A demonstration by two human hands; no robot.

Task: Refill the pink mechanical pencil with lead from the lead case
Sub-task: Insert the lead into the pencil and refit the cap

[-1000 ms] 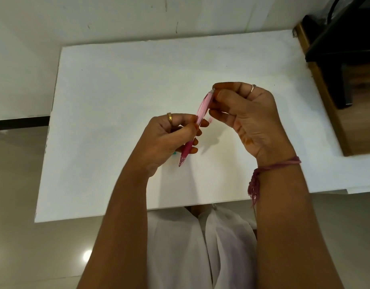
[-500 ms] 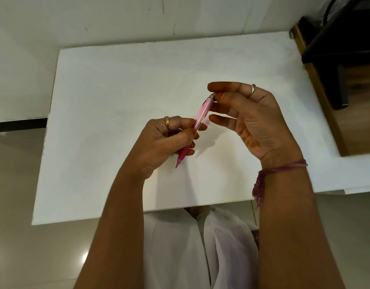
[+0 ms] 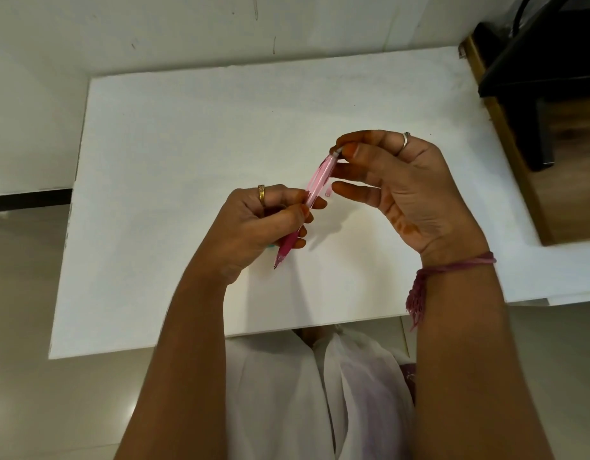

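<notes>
The pink mechanical pencil (image 3: 321,175) is held slanted above the white table (image 3: 187,144), tip down and to the left. My left hand (image 3: 253,227) is closed around its darker lower grip. My right hand (image 3: 396,184) pinches the pale top end of the pencil between thumb and forefinger, with the other fingers spread. A small clear pink piece (image 3: 328,193) lies on the table just right of the pencil. A sliver of teal shows under my left hand; what it belongs to I cannot tell. The lead case is not visible.
A wooden cabinet (image 3: 532,167) with a dark object on it stands at the table's right end. A wall runs behind the table. White cloth (image 3: 320,393) covers my lap below the near edge. A red thread band circles my right wrist.
My right hand's lower fingers have opened and spread away from the pencil, leaving only thumb and forefinger on its top end. The left hand keeps its hold on the pencil.
</notes>
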